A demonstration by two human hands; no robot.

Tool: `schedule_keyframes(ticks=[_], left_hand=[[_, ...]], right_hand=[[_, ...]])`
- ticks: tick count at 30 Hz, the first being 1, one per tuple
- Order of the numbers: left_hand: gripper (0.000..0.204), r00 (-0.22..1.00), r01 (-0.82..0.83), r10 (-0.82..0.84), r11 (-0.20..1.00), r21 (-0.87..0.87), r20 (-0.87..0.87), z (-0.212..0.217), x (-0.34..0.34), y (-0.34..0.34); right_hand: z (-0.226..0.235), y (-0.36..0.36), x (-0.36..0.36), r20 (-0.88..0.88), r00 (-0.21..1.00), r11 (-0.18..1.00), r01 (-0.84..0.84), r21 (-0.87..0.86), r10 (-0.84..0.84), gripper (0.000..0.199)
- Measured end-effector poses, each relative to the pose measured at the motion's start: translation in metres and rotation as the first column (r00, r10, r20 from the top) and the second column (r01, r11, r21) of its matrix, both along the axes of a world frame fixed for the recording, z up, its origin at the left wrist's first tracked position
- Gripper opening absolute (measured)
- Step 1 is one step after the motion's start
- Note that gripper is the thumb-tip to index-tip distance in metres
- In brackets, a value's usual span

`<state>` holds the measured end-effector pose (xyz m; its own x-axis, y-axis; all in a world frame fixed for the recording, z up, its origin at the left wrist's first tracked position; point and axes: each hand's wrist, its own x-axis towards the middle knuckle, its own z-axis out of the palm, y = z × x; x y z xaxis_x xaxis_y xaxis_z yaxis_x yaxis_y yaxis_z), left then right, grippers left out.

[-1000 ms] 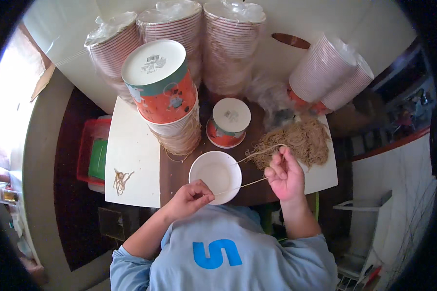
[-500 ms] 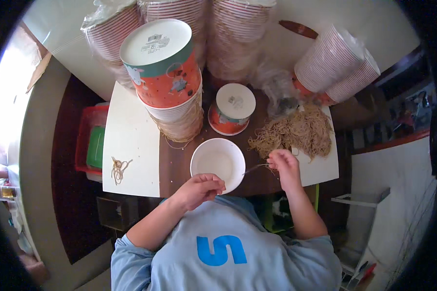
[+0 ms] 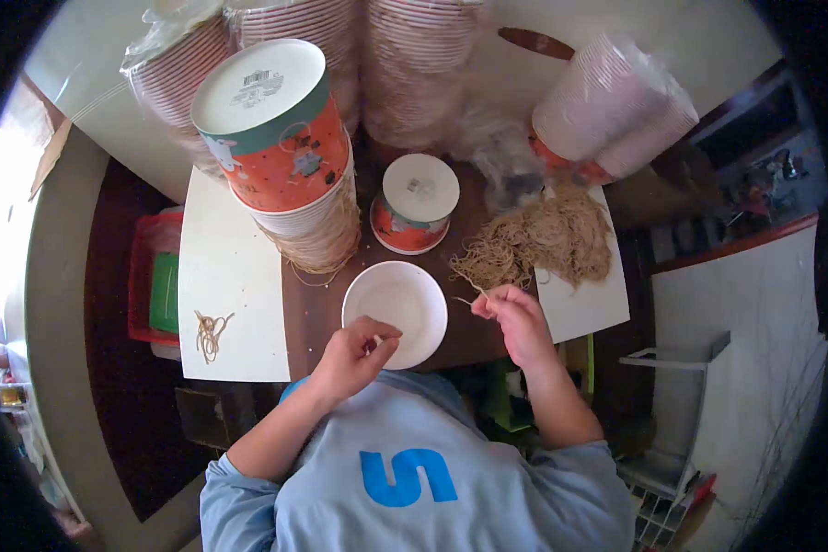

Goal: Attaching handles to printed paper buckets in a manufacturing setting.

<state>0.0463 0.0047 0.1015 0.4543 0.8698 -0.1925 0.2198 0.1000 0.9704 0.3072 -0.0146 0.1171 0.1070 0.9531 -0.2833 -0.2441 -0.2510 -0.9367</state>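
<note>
My right hand [image 3: 517,324] is closed in a pinch on a thin tan string [image 3: 464,299], whose loose end sticks out to the left of the fingers. My left hand [image 3: 357,354] is closed over the near left rim of a white paper tub [image 3: 421,348], which stands mouth up. A small pale bit shows between the left fingertips; what it is I cannot make out. Beyond my right hand lies a tangled heap of tan string [image 3: 561,237]. Behind the white tub, a smaller orange and green paper tub [image 3: 420,189] stands upside down.
An upturned orange tub [image 3: 276,138] tops a stack wound with string at left. Plastic-wrapped tub stacks [image 3: 419,64] stand behind, and more wrapped tubs [image 3: 603,110] lean at back right. A few cut strings [image 3: 210,336] lie at left, near a red crate [image 3: 143,276].
My right hand has come nearer the white tub, and the string's end has shifted with it. My left hand has turned slightly at the tub's rim. The whole view has shifted a little.
</note>
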Motion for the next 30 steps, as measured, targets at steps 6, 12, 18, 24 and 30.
schedule_keyframes(ticks=[6, 12, 18, 24, 30], left_hand=[[0.027, 0.937, 0.267, -0.204, 0.942, -0.204, 0.284, 0.030, 0.029, 0.005], [0.025, 0.860, 0.308, 0.075, 0.712, -0.631, 0.505, 0.031, 0.042, -0.003], [0.016, 0.802, 0.122, 0.382, 0.648, -0.752, 0.459, 0.025, 0.021, 0.013], [0.013, 0.729, -0.003, 0.468, 0.732, -0.682, 0.499, 0.014, 0.003, 0.020], [0.011, 0.732, -0.114, 0.456, 0.814, -0.569, 0.506, 0.007, 0.001, 0.018]], right_hand=[[0.059, -0.003, -0.006, -0.123, 0.910, 0.914, -0.404, -0.048, 0.395, 0.011], [0.083, -0.018, -0.041, 0.726, 0.551, 0.756, -0.651, 0.065, 0.412, 0.005], [0.072, -0.027, -0.032, 0.716, 0.420, 0.683, -0.723, -0.108, 0.558, 0.010], [0.054, -0.030, -0.005, 0.693, 0.306, 0.623, -0.738, -0.260, 0.652, 0.011], [0.031, -0.023, 0.016, 0.750, 0.056, 0.664, -0.511, -0.546, 0.660, 0.017]])
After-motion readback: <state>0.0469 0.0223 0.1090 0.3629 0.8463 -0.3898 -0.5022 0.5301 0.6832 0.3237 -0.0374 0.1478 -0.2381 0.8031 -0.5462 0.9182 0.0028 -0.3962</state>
